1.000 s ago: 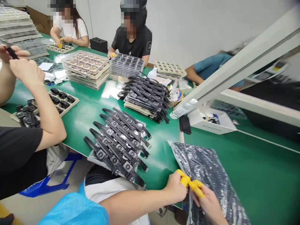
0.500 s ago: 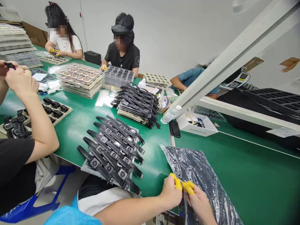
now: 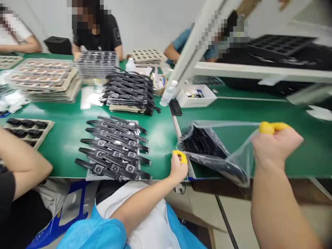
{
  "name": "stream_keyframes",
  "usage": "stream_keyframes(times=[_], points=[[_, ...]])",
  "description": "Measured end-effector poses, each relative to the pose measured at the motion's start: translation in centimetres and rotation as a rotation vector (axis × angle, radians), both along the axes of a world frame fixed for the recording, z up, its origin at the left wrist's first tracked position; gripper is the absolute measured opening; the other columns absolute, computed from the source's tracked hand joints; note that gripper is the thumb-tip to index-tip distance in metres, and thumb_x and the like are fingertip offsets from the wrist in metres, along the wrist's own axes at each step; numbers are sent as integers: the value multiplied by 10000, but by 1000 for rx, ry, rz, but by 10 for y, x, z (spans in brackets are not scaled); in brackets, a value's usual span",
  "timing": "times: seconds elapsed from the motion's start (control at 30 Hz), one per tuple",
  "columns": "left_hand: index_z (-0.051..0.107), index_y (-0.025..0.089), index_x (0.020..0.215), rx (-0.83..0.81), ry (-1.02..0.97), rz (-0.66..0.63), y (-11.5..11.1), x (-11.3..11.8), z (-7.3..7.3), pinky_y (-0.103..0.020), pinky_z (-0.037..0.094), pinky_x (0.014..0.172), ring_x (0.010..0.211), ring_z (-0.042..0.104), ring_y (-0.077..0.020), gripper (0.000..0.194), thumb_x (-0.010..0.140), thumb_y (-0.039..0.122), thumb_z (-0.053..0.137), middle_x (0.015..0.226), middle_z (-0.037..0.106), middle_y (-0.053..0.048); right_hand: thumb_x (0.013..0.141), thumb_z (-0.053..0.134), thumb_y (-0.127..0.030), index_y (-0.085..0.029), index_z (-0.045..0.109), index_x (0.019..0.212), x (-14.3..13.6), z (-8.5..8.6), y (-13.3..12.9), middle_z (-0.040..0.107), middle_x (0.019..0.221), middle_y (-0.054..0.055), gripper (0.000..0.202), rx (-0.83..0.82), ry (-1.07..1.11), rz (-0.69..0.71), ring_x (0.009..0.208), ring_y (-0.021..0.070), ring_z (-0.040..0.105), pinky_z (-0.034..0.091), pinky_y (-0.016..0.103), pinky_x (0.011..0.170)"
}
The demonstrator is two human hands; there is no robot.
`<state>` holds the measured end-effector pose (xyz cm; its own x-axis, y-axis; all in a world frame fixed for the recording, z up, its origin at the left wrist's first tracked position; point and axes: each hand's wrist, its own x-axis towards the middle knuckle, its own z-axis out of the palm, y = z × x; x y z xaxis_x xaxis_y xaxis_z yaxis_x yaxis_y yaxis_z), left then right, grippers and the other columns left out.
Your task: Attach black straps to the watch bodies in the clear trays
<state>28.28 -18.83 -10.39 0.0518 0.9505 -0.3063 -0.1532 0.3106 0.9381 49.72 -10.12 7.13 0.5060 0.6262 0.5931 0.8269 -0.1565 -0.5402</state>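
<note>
**Bag stretched wide between two hands at the counter**

A green counter (image 3: pixel 259 145) spans the scene beneath a white frame (image 3: pixel 184 71), with a co-worker (image 3: pixel 95 39) in a black shirt seated on the far side. A neighbour's bent arm (image 3: pixel 23 159) enters at the left. Just right of the seam in the counter, a clear bag (image 3: pixel 215 164) with dark contents (image 3: pixel 206 143) lies tilted at the near edge, its film drawn taut toward the right. To its left, on a tray (image 3: pixel 90 177), black watches (image 3: pixel 116 154) lie in slanting rows, straps overhanging. Behind them sits a pile of black straps (image 3: pixel 129 84) on stacked trays. A white box (image 3: pixel 197 101) stands beyond the bag. The right hand (image 3: pixel 275 143) clenches the film, raised and pulled away; the left hand (image 3: pixel 179 169) is closed on the bag's near-left edge. A bottle (image 3: pixel 169 93) leans near the box, a phone (image 3: pixel 175 107) beside it. Yellow covers (image 3: pixel 267 128) wrap fingers on both hands.
</note>
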Motion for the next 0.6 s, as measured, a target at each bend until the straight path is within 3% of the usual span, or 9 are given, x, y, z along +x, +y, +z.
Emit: stream_keyframes(times=[0.07,0.17,0.23,0.33,0.4,0.47,0.53,0.6], points=[[530,206,1291,99,45,8,-2,-4,-1,-345,553,918,1014,643,-188,333,961,166,551,1272,606,-108,837,580,-341,-243,511,697,-3,3,2,457,633,-11,184,-46,42,-12,583,152,385,291,333,564],[496,173,1425,467,245,68,-2,-10,1,-501,453,1179,1400,519,-287,442,986,200,533,1501,511,-192,893,569,-325,-214,573,700,-33,-13,-3,556,628,7,222,-363,-80,168,610,160,460,316,310,597],[513,157,1436,651,389,-17,-2,-13,3,-556,392,1246,1488,453,-303,451,985,172,516,1517,536,-193,917,540,-297,-203,613,721,-59,-32,-13,637,652,40,229,-594,-169,269,633,183,526,325,304,612],[627,172,1316,737,585,-218,-4,-16,5,-596,417,1233,1472,481,-315,393,939,107,535,1392,667,-146,958,528,-310,-209,667,815,-89,-57,-34,710,722,74,223,-826,-274,343,708,234,621,375,306,638],[678,178,1239,750,667,-306,-6,-20,9,-606,429,1224,1483,472,-328,372,903,80,551,1338,705,-131,972,529,-309,-215,692,905,-103,-66,-50,741,832,100,200,-815,-298,376,821,274,664,449,329,697],[691,164,1245,775,701,-376,-10,-27,14,-594,429,1227,1501,449,-338,400,872,78,577,1358,699,-140,992,506,-295,-206,702,1097,-117,-70,-66,743,1028,142,240,-642,-259,438,1006,322,670,523,398,837],[680,151,1302,808,708,-442,-15,-37,20,-570,428,1227,1493,449,-349,459,849,110,620,1403,680,-151,1015,485,-300,-202,638,1328,-132,-76,-79,696,1225,167,362,-456,-152,578,1169,346,637,528,478,1006],[663,147,1352,847,724,-502,-23,-49,22,-546,429,1217,1443,497,-346,493,860,165,646,1427,668,-157,1042,472,-316,-239,550,1464,-142,-90,-90,624,1409,153,436,-441,-50,794,1310,329,595,497,507,1123]])
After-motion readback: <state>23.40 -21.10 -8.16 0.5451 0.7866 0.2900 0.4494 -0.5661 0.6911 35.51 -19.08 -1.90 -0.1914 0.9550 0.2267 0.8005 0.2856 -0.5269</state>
